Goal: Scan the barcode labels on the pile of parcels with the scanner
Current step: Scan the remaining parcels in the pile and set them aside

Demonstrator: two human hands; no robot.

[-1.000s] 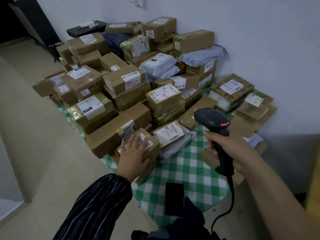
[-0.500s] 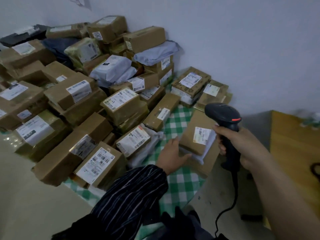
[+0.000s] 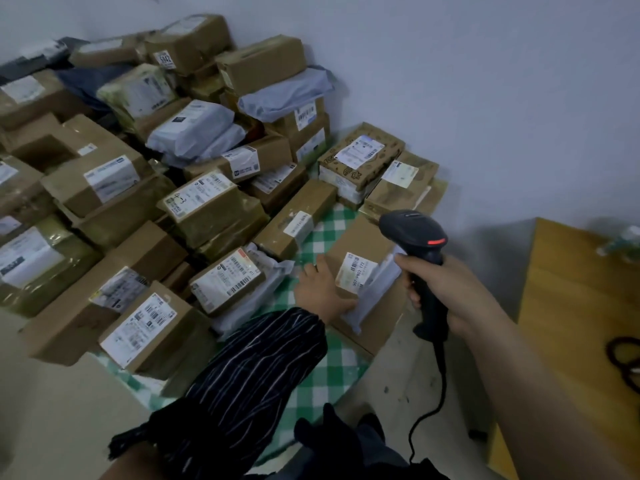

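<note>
Small parcel pickup/sorting rm, not a proper warehouse — labelled cardboard boxes and poly mailers heaped on a green checked cloth on the floor against a bare white wall, w/ a wooden desk at right, corded barcode scanner out.

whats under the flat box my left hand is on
A pale poly mailer pokes out beneath the flat box, over another cardboard box on the checked cloth. How far the mailer reaches underneath is hidden.
</note>
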